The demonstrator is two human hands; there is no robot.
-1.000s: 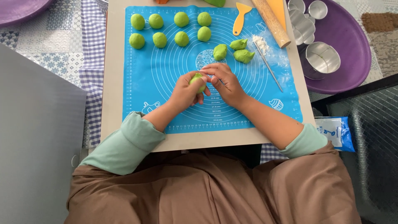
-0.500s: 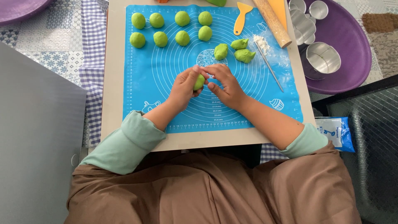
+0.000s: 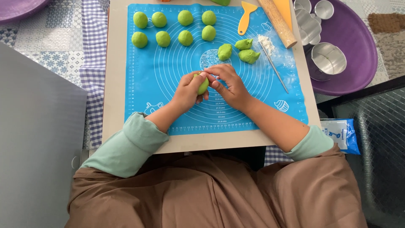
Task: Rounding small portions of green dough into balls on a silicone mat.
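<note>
1. Here, the left hand (image 3: 187, 90) is cupping a green dough ball (image 3: 203, 85) over the middle of the blue mat (image 3: 168, 105), fingers curled around it.
2. The right hand (image 3: 230, 84) is pinching the ball's top with its fingertips (image 3: 205, 74), touching the left hand.
3. Eight finished balls (image 3: 163, 38) are sitting in two rows near the mat's far left corner.
4. Three rougher dough lumps (image 3: 249, 55) are lying just beyond the right hand, toward the far edge.
5. A thin metal rod (image 3: 274, 67) is lying beside a dusting of flour (image 3: 265, 41) near the mat's right edge.
6. A rolling pin (image 3: 277, 22) and a yellow scraper (image 3: 245, 17) are resting at the far right corner.
7. A purple basin (image 3: 363, 55) holding metal cutters (image 3: 329, 58) is standing off the counter's (image 3: 114, 105) right edge.
</note>
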